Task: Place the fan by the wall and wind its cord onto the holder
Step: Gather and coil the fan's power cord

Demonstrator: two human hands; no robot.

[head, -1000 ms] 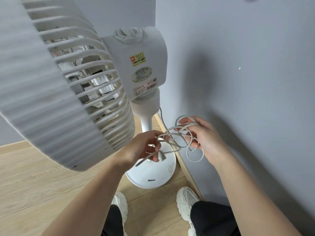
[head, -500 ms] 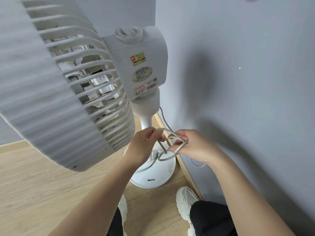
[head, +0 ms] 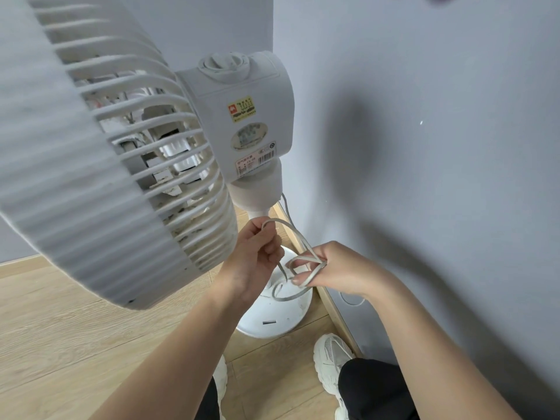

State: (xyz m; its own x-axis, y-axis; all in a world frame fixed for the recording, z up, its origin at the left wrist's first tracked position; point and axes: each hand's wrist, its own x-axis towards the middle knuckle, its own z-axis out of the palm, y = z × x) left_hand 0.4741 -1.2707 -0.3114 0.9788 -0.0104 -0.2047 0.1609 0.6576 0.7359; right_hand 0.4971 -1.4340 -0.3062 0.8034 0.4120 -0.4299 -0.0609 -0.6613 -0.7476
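Note:
A white pedestal fan (head: 236, 122) stands close to the grey wall, its big grille filling the upper left and its round base (head: 281, 319) on the wooden floor. The pale grey cord (head: 298, 237) runs down from the neck and loops between both hands. My left hand (head: 257, 259) pinches a bend of the cord just under the neck, beside the pole. My right hand (head: 333, 271) holds several gathered loops above the base. No cord holder is visible.
The grey wall (head: 424, 177) rises right beside the fan, with a wooden skirting strip (head: 333, 304) along its foot. My two white shoes (head: 328, 359) stand on the plank floor (head: 60, 328) just before the base.
My left hand has lifted a bend of cord up toward the fan's neck. My right hand has dropped lower and bunched the loops tighter over the base.

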